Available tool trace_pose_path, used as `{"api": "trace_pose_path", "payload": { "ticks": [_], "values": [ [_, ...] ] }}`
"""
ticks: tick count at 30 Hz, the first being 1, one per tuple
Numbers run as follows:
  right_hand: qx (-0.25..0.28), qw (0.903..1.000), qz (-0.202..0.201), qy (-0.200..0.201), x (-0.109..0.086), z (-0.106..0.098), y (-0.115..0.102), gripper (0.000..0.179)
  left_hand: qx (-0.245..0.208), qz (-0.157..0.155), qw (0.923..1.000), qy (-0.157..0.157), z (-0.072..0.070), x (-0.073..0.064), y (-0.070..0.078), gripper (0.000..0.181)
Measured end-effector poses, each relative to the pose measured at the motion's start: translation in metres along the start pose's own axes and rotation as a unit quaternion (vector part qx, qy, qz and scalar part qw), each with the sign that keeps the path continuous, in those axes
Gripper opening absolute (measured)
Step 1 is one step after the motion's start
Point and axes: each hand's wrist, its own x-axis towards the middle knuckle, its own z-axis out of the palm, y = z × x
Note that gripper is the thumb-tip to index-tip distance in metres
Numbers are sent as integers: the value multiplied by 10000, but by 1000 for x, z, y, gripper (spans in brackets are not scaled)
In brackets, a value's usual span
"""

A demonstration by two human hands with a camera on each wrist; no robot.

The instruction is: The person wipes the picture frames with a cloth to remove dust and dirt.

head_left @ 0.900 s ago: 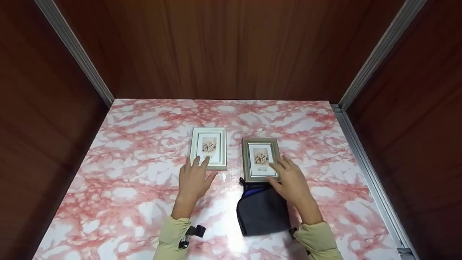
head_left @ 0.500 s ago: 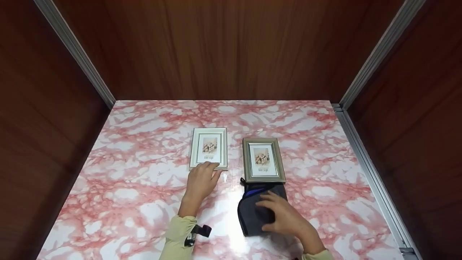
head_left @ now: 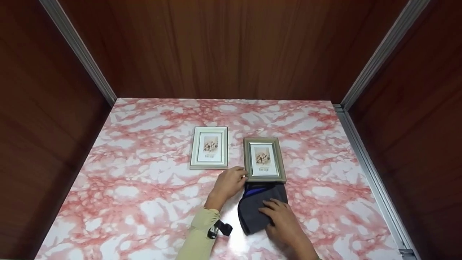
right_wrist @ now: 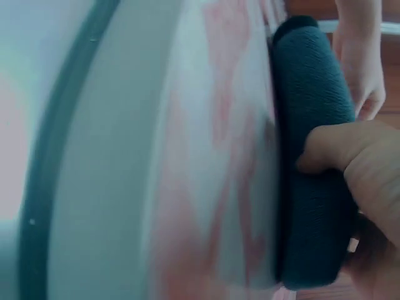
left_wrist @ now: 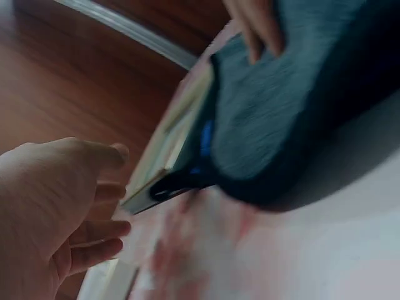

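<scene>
"Three things; what do we see, left to right?"

"White frame (head_left: 209, 148); left hand (head_left: 227, 181), loosely bent, empty; tan frame (head_left: 263, 159); at its near edge, the pouch (head_left: 253, 210), pinched by the right hand (head_left: 283, 219). We expect it light, soft: grip its side."

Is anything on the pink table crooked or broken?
Nothing looks broken or spilled. But the brown frame sits lower in the head view than the white frame, so they don't line up. The dark cloth item lies crooked, with a blue patch near its top.
</scene>
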Motion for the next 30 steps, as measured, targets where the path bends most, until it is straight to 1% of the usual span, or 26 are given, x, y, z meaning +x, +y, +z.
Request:
{"api": "trace_pose_path", "payload": {
  "ticks": [2,5,7,9,11,13,15,18,19,22,24,26,28,29,30],
  "values": [
    [44,9999,-50,149,0,-2,0,50,-49,121,9998,-140,7,2,1,21],
    [347,9984,-59,442,-1,-10,3,48,-135,342,9990,-269,14,3,0,20],
    [661,9958,49,628,-1,-19,6,47,-80,471,9985,-278,16,4,-2,19],
    [988,9919,262,755,1,-30,9,46,24,554,9981,-259,18,3,-2,17],
    [1296,9867,490,850,3,-43,15,44,122,608,9979,-166,20,3,-1,15],
    [1632,9793,663,993,7,-56,20,44,124,629,9979,-86,22,2,1,13],
    [1931,9704,756,1240,10,-69,26,43,51,632,9980,-22,24,1,4,10],
    [2250,9557,1060,1576,20,-89,34,41,-67,526,9986,-8,24,2,7,7],
    [2270,9525,1158,1669,25,-96,37,40,-92,491,9987,15,23,3,8,7],
    [2130,9472,1460,1898,39,-116,46,37,-92,448,9988,149,24,6,9,7],
    [1947,9454,1506,2138,49,-127,52,36,-82,504,9982,319,24,7,10,5],
    [1807,9399,1497,2482,58,-134,57,34,-78,561,9974,436,26,7,10,3],
    [1653,9297,1372,2992,68,-137,61,34,-28,615,9969,497,30,6,9,5],
    [1550,9226,1255,3302,74,-136,63,34,20,626,9967,516,32,5,8,5],
    [1449,9134,1102,3640,79,-133,66,36,80,631,9965,536,34,3,8,5]
  ]
}}
